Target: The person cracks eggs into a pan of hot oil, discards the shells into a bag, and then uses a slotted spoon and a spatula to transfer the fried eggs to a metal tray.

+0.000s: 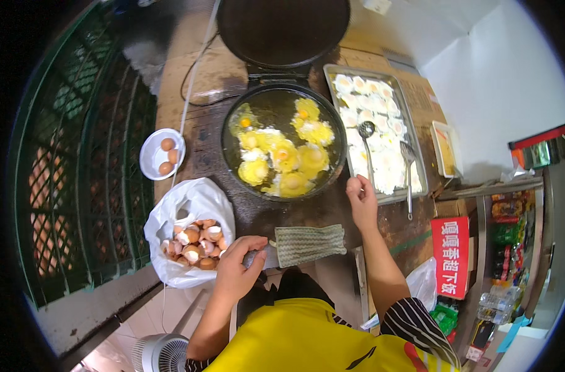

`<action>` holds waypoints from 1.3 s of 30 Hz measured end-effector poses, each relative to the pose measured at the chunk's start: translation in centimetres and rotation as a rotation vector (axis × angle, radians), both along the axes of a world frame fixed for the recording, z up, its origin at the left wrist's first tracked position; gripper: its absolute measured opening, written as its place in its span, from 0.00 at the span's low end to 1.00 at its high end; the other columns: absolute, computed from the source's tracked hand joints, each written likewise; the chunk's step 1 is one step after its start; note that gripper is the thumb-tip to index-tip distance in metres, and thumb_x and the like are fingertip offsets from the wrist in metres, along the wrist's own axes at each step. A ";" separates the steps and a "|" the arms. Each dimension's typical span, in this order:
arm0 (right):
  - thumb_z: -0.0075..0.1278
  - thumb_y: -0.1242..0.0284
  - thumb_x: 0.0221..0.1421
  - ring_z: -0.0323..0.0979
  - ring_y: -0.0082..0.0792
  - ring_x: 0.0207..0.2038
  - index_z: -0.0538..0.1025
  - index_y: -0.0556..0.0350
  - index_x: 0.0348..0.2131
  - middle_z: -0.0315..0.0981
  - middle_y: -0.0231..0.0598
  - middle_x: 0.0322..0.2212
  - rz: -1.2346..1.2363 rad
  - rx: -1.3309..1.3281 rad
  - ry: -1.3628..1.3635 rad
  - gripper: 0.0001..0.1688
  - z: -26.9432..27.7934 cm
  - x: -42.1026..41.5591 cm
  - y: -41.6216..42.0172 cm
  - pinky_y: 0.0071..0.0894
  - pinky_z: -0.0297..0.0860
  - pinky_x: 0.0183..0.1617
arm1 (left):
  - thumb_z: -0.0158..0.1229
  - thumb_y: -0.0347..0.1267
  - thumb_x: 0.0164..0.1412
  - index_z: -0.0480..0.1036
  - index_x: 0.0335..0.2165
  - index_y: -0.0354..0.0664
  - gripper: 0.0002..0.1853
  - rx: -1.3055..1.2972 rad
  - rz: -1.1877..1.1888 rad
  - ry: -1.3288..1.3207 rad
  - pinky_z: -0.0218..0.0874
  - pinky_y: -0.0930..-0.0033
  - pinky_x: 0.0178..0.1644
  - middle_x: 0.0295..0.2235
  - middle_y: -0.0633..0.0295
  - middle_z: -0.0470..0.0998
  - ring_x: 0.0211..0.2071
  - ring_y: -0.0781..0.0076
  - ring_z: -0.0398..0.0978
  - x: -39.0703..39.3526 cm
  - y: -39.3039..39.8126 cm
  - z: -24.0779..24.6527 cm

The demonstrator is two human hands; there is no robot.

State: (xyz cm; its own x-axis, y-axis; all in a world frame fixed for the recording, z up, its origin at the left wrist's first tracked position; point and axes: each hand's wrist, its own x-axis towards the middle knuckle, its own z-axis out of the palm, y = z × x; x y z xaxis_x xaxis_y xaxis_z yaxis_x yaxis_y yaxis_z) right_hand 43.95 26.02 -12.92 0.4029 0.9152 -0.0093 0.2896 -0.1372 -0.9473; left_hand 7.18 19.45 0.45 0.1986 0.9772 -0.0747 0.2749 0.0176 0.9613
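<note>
Several eggs (282, 156) fry in oil on a round black electric griddle (225, 160), whose lid (285, 30) stands raised behind it. My right hand (361, 193) is at the near left edge of a metal tray (394, 199) of fried eggs, fingers curled near the handle of a slotted ladle (366, 130); whether it touches the handle is unclear. A slotted turner (408, 156) also lies on the tray. My left hand (244, 258) holds nothing, fingers apart, beside a white plastic bag (157, 232) of broken eggshells (199, 244). Between my hands lies a striped cloth (310, 244).
A white bowl (147, 156) with several brown eggs sits left of the griddle, near a cable (188, 93). Right of the tray stands a white plastic container (450, 156). A green metal grille (87, 186) runs along the left; shelves (482, 246) with packages stand at right.
</note>
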 end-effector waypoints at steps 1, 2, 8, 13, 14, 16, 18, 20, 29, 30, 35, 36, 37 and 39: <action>0.58 0.72 0.63 0.71 0.24 0.38 0.69 0.61 0.60 0.74 0.36 0.41 0.000 -0.012 -0.043 0.29 -0.3 -0.3 0.2 0.25 0.69 0.42 | 0.61 0.21 0.60 0.76 0.44 0.32 0.13 -0.009 -0.022 -0.003 0.70 0.68 0.48 0.40 0.53 0.81 0.41 0.64 0.80 1.0 0.5 -0.3; 0.60 0.71 0.62 0.72 0.27 0.39 0.70 0.61 0.59 0.76 0.39 0.41 0.006 -0.061 -0.116 0.30 -0.3 -0.1 0.5 0.28 0.70 0.44 | 0.61 0.20 0.60 0.76 0.45 0.32 0.13 -0.019 -0.044 -0.006 0.69 0.69 0.49 0.40 0.54 0.82 0.42 0.66 0.80 2.0 1.1 -0.5; 0.57 0.72 0.64 0.72 0.50 0.51 0.71 0.59 0.58 0.70 0.50 0.51 0.028 0.169 -0.367 0.26 -1.4 -0.8 3.1 0.41 0.71 0.52 | 0.61 0.19 0.60 0.76 0.45 0.33 0.13 -0.018 -0.163 0.044 0.69 0.70 0.49 0.41 0.56 0.82 0.41 0.69 0.79 6.9 4.1 -1.0; 0.56 0.72 0.64 0.71 0.53 0.51 0.71 0.58 0.58 0.70 0.50 0.50 0.055 0.144 -0.361 0.25 -1.3 -0.8 3.5 0.43 0.69 0.54 | 0.61 0.20 0.60 0.76 0.45 0.33 0.13 -0.033 -0.142 0.010 0.69 0.69 0.48 0.41 0.55 0.82 0.40 0.69 0.78 9.2 5.3 -2.0; 0.56 0.72 0.64 0.71 0.52 0.52 0.71 0.58 0.58 0.70 0.50 0.50 0.039 0.169 -0.351 0.25 -1.2 -0.6 3.5 0.43 0.69 0.54 | 0.62 0.21 0.60 0.76 0.45 0.34 0.13 -0.037 -0.143 0.012 0.69 0.68 0.48 0.41 0.55 0.82 0.40 0.67 0.79 9.6 5.5 -2.1; 0.56 0.72 0.64 0.71 0.52 0.52 0.71 0.59 0.58 0.70 0.50 0.51 0.012 0.222 -0.337 0.25 -0.7 0.1 3.7 0.42 0.70 0.54 | 0.62 0.21 0.60 0.77 0.45 0.34 0.13 -0.039 -0.141 0.018 0.69 0.68 0.48 0.40 0.55 0.82 0.40 0.67 0.79 10.1 6.0 -2.2; 0.56 0.73 0.64 0.71 0.52 0.52 0.71 0.59 0.58 0.70 0.50 0.51 -0.068 0.300 -0.390 0.25 0.0 0.2 4.0 0.42 0.70 0.54 | 0.61 0.19 0.60 0.76 0.45 0.32 0.13 -0.040 -0.142 0.032 0.68 0.69 0.50 0.41 0.56 0.83 0.41 0.70 0.78 10.3 6.3 -2.0; 0.56 0.74 0.64 0.72 0.51 0.51 0.71 0.59 0.58 0.71 0.50 0.51 -0.091 0.335 -0.431 0.25 -0.2 -0.3 3.9 0.42 0.70 0.54 | 0.62 0.20 0.60 0.77 0.46 0.33 0.14 -0.050 -0.123 0.029 0.68 0.69 0.50 0.41 0.56 0.83 0.41 0.71 0.78 10.3 6.4 -2.5; 0.53 0.73 0.67 0.75 0.33 0.48 0.68 0.64 0.61 0.73 0.43 0.50 0.078 0.101 0.254 0.27 1.0 0.5 4.2 0.33 0.73 0.50 | 0.61 0.21 0.61 0.76 0.47 0.33 0.14 0.095 -0.185 0.116 0.68 0.69 0.50 0.42 0.54 0.81 0.41 0.65 0.78 11.9 10.7 -2.2; 0.53 0.72 0.67 0.75 0.32 0.47 0.68 0.65 0.61 0.73 0.42 0.49 0.132 0.022 0.508 0.27 2.7 0.5 5.0 0.32 0.73 0.50 | 0.61 0.21 0.61 0.76 0.47 0.34 0.15 0.146 -0.198 0.149 0.68 0.68 0.50 0.42 0.53 0.81 0.42 0.63 0.78 12.4 12.1 -1.9; 0.50 0.68 0.70 0.75 0.27 0.42 0.69 0.63 0.59 0.75 0.38 0.46 0.364 -0.220 0.895 0.24 6.4 0.2 9.6 0.29 0.74 0.49 | 0.61 0.21 0.60 0.75 0.53 0.37 0.21 0.458 -0.306 0.244 0.68 0.63 0.55 0.47 0.49 0.79 0.47 0.55 0.78 14.4 19.5 -1.7; 0.50 0.67 0.70 0.75 0.26 0.40 0.70 0.62 0.58 0.75 0.38 0.45 0.404 -0.233 0.897 0.24 6.9 -0.2 10.7 0.29 0.74 0.48 | 0.61 0.21 0.60 0.74 0.54 0.38 0.22 0.500 -0.359 0.238 0.68 0.62 0.56 0.48 0.49 0.79 0.48 0.54 0.78 14.4 21.0 -1.7; 0.49 0.65 0.70 0.76 0.26 0.39 0.71 0.62 0.57 0.76 0.37 0.44 0.438 -0.249 0.905 0.23 7.1 -0.5 11.6 0.28 0.74 0.47 | 0.61 0.21 0.60 0.74 0.55 0.38 0.23 0.536 -0.418 0.234 0.67 0.61 0.57 0.49 0.49 0.79 0.49 0.54 0.77 14.3 22.2 -1.6; 0.50 0.65 0.70 0.76 0.25 0.38 0.73 0.62 0.56 0.77 0.36 0.41 0.550 -0.250 0.835 0.23 7.1 -0.9 13.8 0.27 0.73 0.46 | 0.62 0.21 0.58 0.75 0.54 0.38 0.24 0.430 -0.465 0.215 0.70 0.62 0.54 0.49 0.49 0.79 0.49 0.54 0.78 14.1 24.4 -1.1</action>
